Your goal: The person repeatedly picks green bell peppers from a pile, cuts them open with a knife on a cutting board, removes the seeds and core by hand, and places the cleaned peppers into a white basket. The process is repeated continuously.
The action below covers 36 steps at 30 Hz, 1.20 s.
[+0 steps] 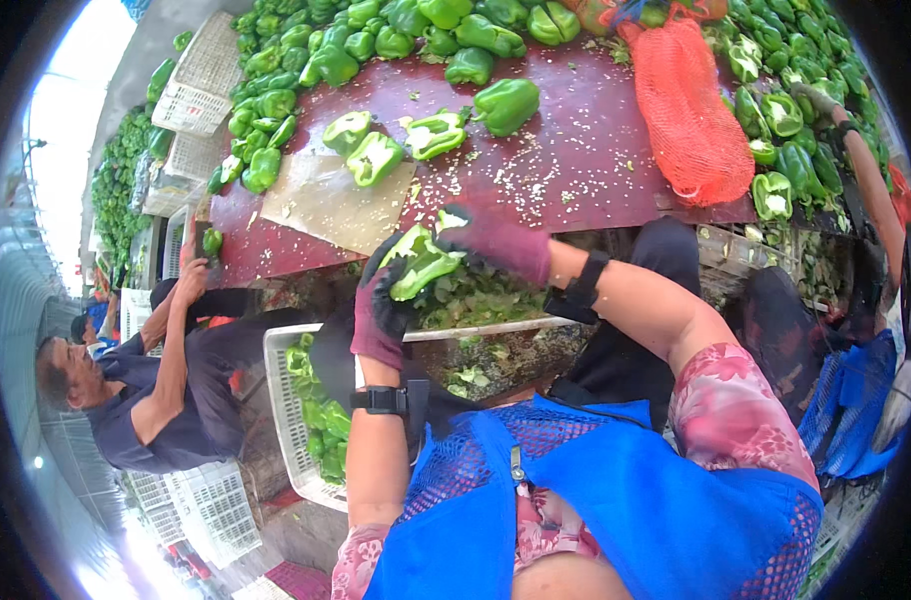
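My left hand (380,307), in a maroon and black glove, holds an opened green bell pepper (423,262) just off the near edge of the dark red table (560,172). Beside it, my right hand (493,236), gloved alike and slightly blurred, has its fingers closed around a small pale and green piece of pepper (449,220). Beyond my hands, cut pepper halves (375,157) and a whole green pepper (506,106) lie on the table among scattered seeds. A flat tan board (335,199) rests at the table's left part.
A red mesh bag (688,112) lies on the table at the right, near piled peppers (800,157). Below left stands a white plastic crate (287,420) holding peppers. One person (163,390) sits at the left; another person's arm (875,180) reaches in at the right.
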Each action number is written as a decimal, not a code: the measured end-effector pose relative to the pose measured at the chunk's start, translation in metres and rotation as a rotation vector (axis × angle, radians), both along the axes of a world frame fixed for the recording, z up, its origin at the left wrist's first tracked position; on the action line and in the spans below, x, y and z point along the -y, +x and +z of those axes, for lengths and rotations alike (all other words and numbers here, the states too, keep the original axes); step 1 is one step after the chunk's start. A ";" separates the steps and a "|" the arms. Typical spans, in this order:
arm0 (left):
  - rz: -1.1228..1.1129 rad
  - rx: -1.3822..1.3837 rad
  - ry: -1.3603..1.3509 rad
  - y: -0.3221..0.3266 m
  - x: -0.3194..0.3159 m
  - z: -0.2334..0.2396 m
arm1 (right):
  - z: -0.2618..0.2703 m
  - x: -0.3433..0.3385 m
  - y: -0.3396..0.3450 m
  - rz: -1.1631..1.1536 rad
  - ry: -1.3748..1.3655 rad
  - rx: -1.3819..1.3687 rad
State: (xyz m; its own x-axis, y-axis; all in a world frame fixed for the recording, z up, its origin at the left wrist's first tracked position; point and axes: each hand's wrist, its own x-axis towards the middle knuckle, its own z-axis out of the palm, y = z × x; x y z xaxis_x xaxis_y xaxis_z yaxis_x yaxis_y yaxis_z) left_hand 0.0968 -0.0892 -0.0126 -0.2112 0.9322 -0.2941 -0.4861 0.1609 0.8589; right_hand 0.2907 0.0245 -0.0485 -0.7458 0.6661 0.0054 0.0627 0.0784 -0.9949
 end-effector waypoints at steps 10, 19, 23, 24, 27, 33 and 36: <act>0.033 -0.105 0.151 -0.013 0.012 0.028 | 0.010 0.014 -0.002 -0.136 0.289 0.098; -0.113 -0.650 0.228 0.030 -0.001 -0.012 | 0.008 0.010 -0.016 -0.023 -0.468 -0.224; -0.011 -0.077 0.149 0.040 0.003 -0.014 | 0.013 0.015 -0.016 -0.111 0.455 0.029; 0.058 -0.065 0.032 0.040 0.004 -0.013 | 0.015 0.016 -0.014 -0.102 0.572 0.032; 0.026 0.034 0.015 0.035 0.007 -0.009 | 0.021 0.019 -0.011 0.097 0.722 0.197; 0.088 0.042 0.099 0.000 0.012 0.005 | 0.027 0.016 0.005 0.369 0.445 0.329; 0.150 -0.336 0.070 -0.005 0.014 0.014 | 0.030 0.012 0.014 0.452 0.569 0.518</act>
State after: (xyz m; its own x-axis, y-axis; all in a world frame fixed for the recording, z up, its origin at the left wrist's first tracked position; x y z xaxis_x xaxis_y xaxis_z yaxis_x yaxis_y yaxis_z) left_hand 0.0915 -0.1028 0.0017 -0.4208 0.8989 -0.1222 -0.1892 0.0448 0.9809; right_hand 0.3043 0.0121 -0.0188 -0.9373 0.3070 -0.1649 0.3370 0.6778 -0.6535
